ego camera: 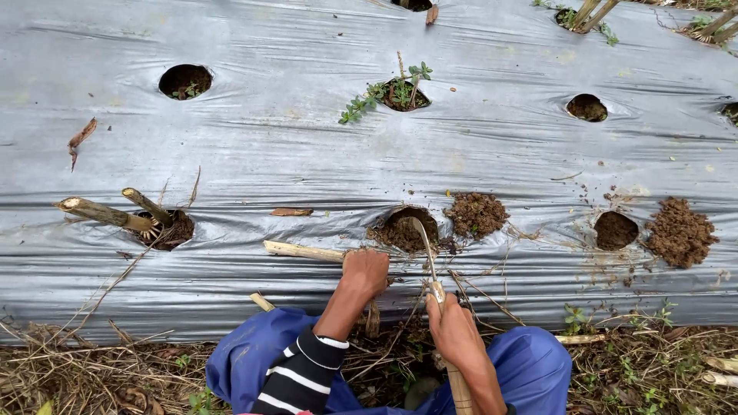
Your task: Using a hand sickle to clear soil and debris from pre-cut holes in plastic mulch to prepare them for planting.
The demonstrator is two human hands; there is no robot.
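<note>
My left hand point(367, 271) grips a cut woody stalk point(302, 250) that lies across the silver plastic mulch sheet point(307, 146), just left of a planting hole point(403, 228). In my right hand point(455, 330) is a wooden-handled tool; its curved metal blade point(424, 234) reaches into that hole. A heap of loose brown soil point(477, 213) sits on the sheet beside the hole's right edge. My knees in blue trousers point(530, 369) are at the bottom of the head view.
Another dug hole point(615, 229) with a soil heap point(679, 232) lies to the right. At left a hole holds cut stalk stumps point(115, 214). Farther holes point(185, 81) dot the sheet, one with green weeds point(392, 92). Dry grass lines the near edge.
</note>
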